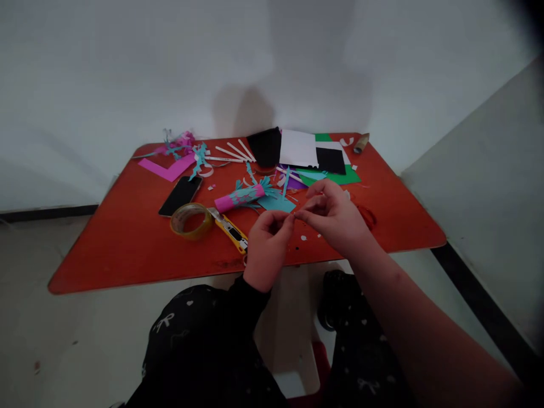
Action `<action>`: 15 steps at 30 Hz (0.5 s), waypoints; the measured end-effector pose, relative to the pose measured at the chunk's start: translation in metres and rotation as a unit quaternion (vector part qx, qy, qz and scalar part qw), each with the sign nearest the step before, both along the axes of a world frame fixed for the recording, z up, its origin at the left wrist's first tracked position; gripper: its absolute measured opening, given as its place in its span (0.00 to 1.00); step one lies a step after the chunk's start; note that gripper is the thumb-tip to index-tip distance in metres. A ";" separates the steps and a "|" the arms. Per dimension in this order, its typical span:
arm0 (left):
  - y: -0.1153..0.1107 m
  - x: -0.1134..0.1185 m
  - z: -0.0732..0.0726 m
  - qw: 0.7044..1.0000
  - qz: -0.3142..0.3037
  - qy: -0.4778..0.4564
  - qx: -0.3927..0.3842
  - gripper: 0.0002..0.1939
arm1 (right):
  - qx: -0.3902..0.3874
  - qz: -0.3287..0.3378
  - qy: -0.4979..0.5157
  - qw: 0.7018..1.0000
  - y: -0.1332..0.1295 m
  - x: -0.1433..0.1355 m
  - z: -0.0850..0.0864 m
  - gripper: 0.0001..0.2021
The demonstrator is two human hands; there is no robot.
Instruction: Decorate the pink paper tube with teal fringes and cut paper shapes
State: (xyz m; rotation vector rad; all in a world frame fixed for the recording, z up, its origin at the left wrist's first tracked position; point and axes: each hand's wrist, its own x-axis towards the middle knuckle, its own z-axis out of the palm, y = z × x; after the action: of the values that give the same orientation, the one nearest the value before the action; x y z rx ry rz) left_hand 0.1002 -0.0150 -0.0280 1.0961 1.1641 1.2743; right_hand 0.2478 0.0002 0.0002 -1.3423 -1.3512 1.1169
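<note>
Near the front edge of the red table (140, 243), my left hand (270, 243) and my right hand (334, 215) meet with thumbs and fingertips pinched together. Whatever lies between the fingertips is too small to make out. Just left of my left hand is a yellow utility knife (232, 231), with a roll of tape (191, 222) beyond it. A pink tube wrapped in fringed blue paper (240, 198) lies behind the knife. A piece of blue paper (278, 203) rests just beyond my fingertips.
A phone (181, 195) lies at the left, near pink paper (168, 168) and shredded scraps (185, 143). White sticks (238, 152), black cloth-like material (266, 147), a white sheet (298, 148) and green paper (340, 177) are at the back. A cardboard tube (361, 143) stands back right.
</note>
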 end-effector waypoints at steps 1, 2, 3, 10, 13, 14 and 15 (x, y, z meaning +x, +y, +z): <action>0.000 0.000 0.000 1.000 0.000 0.001 0.003 0.09 | 0.001 0.000 -0.002 1.000 0.000 0.000 0.000 0.17; 0.000 0.000 0.000 1.000 -0.001 0.002 0.006 0.09 | 0.003 0.002 -0.004 1.000 -0.001 0.000 0.000 0.17; 0.000 0.000 -0.001 1.000 -0.001 0.003 0.008 0.09 | 0.004 0.003 -0.005 1.000 -0.001 0.000 0.001 0.17; 0.000 -0.001 -0.002 1.000 -0.008 0.003 0.016 0.08 | 0.019 -0.003 -0.025 1.000 -0.002 0.001 0.000 0.17; 0.000 -0.002 -0.004 1.000 -0.012 -0.015 0.011 0.09 | 0.030 -0.005 -0.033 0.999 -0.001 0.002 0.000 0.17; 0.000 -0.003 -0.005 1.000 -0.015 -0.026 0.005 0.09 | 0.031 -0.004 -0.030 0.999 -0.001 0.002 0.001 0.17; 0.000 -0.003 -0.006 0.999 -0.018 -0.037 -0.002 0.09 | 0.024 0.001 -0.021 0.999 0.000 0.002 0.002 0.17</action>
State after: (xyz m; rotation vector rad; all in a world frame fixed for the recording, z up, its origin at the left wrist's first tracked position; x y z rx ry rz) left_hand 0.0972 -0.0152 -0.0338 1.0530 1.0863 1.2750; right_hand 0.2502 -0.0001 0.0017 -1.3362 -1.4019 1.0555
